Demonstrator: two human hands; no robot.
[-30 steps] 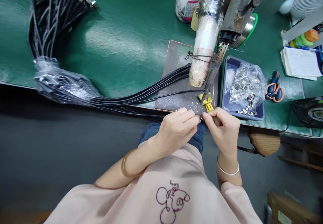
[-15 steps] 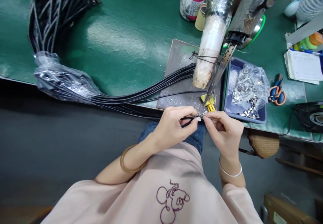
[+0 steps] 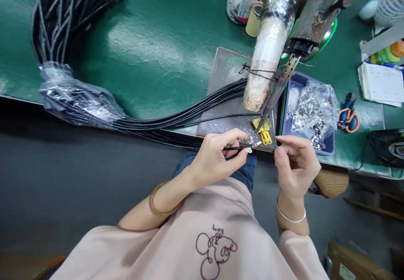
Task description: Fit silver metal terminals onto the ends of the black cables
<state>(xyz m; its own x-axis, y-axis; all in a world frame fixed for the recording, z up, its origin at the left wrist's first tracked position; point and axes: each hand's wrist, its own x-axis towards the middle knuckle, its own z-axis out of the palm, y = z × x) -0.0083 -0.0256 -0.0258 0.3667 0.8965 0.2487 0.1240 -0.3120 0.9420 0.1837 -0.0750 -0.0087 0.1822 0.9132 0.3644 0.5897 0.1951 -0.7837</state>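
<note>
My left hand [image 3: 222, 154] is closed, its thumb and fingertips pinching a black cable [image 3: 232, 148] close to its end. A small metal connector [image 3: 258, 144] sits at that end, just past my fingertips. My right hand [image 3: 296, 162] is off to the right of the cable, its thumb and index finger curled toward each other. Something thin like a wire shows at their tips, too fine to make out. Beyond the connector, a soldering iron's metal tip [image 3: 274, 99] points down at a yellow sponge-like piece [image 3: 266, 133] on a grey board [image 3: 217, 72].
A wrapped pipe [image 3: 260, 74] hangs over the board. To the right are a blue tray [image 3: 331, 145] with a bag of metal parts [image 3: 312, 105], and pliers [image 3: 349, 114]. A plastic-wrapped bundle of cables [image 3: 82, 97] lies along the green table's [image 3: 142, 53] front edge.
My right hand has moved right, away from the cable end, and its fingers have loosened slightly. My left hand still pinches the cable in nearly the same place.
</note>
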